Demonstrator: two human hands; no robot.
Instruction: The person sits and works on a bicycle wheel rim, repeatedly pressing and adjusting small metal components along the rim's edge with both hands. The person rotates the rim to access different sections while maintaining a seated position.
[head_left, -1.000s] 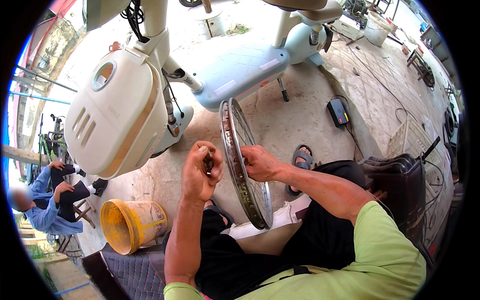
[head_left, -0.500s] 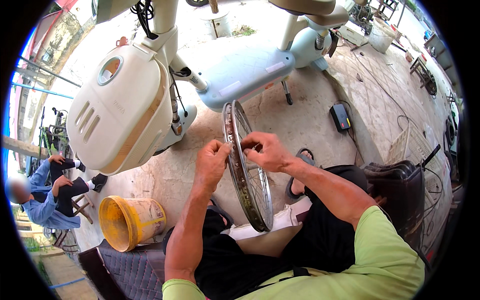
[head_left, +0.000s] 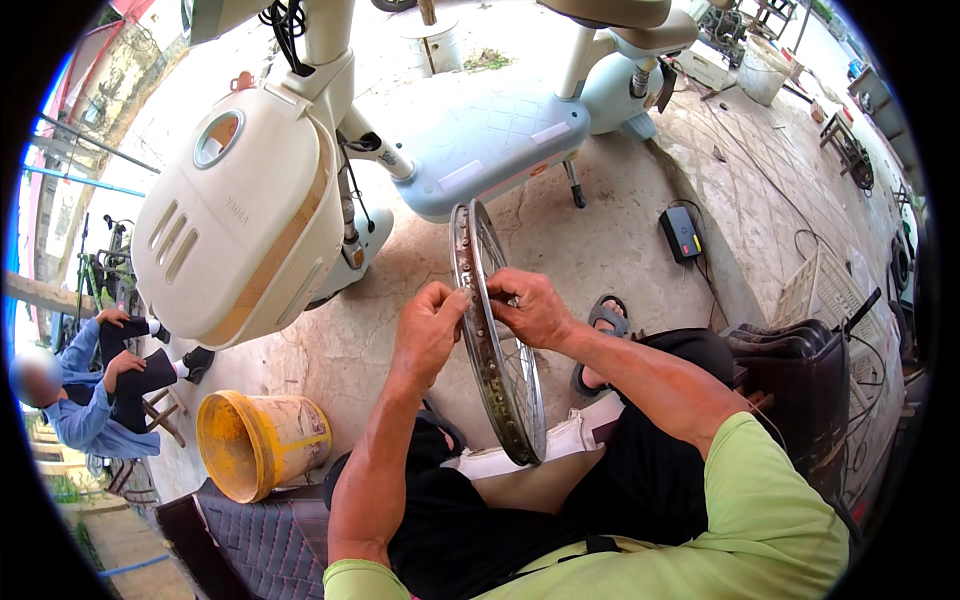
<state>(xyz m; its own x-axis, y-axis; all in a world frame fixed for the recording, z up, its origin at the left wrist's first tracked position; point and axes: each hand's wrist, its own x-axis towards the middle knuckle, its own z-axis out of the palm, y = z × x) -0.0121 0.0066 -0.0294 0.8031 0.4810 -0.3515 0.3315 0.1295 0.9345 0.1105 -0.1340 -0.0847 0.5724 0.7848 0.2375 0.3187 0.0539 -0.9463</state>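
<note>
Both hands pinched on upright rim [head_left: 497,340]: left hand [head_left: 432,325] at its outer edge, right hand [head_left: 533,305] gripping spoke side.

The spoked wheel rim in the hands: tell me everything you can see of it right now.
The wheel rim is a thin metal hoop, dull grey with brownish rusty patches, its inner channel showing a row of spoke holes. Thin wire spokes cross its middle. It stands upright, edge-on to the camera, its bottom resting between the person's legs. The left hand pinches the rim's left edge and the right hand grips from the right, both on its upper half. No tyre is fitted. The hub is hidden.
</note>
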